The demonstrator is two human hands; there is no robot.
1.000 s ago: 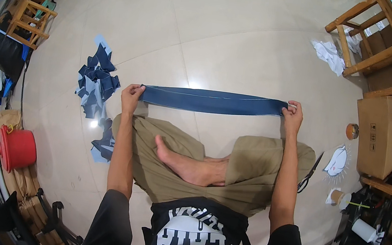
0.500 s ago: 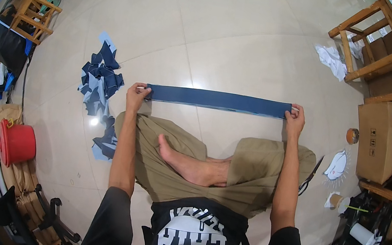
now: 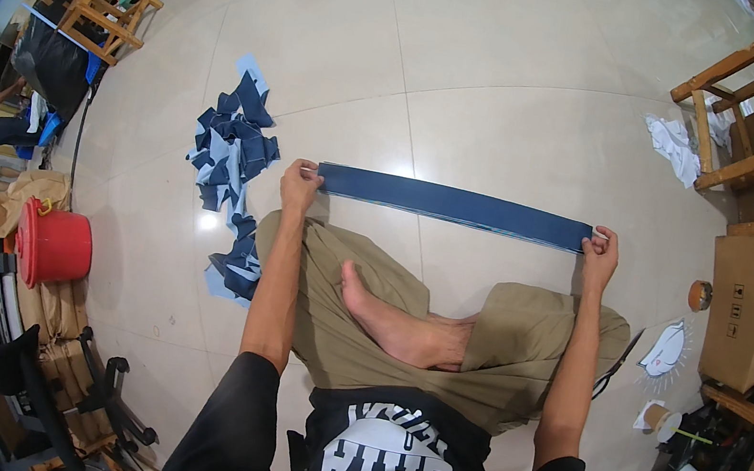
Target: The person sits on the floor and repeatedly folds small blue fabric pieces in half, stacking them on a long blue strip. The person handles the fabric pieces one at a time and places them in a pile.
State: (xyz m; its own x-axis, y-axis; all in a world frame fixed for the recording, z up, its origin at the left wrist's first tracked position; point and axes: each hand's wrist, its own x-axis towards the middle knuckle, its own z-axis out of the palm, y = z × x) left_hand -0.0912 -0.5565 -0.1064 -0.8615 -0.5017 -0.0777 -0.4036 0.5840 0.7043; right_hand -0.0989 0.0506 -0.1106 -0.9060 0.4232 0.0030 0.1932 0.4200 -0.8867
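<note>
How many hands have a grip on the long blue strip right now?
2: the left hand grips the left end of the blue strip, and the right hand grips its right end. I see no other hand on it.

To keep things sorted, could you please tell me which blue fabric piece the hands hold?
The long, flat blue fabric strip, stretched between left hand and right hand; the crumpled blue fabric scraps lie heaped.

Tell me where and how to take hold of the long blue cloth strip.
Probably pinch the blue strip at its two short ends, coming from the outer left and right: it is long, narrow and stretched out, and the left hand and right hand grip it there.
</note>
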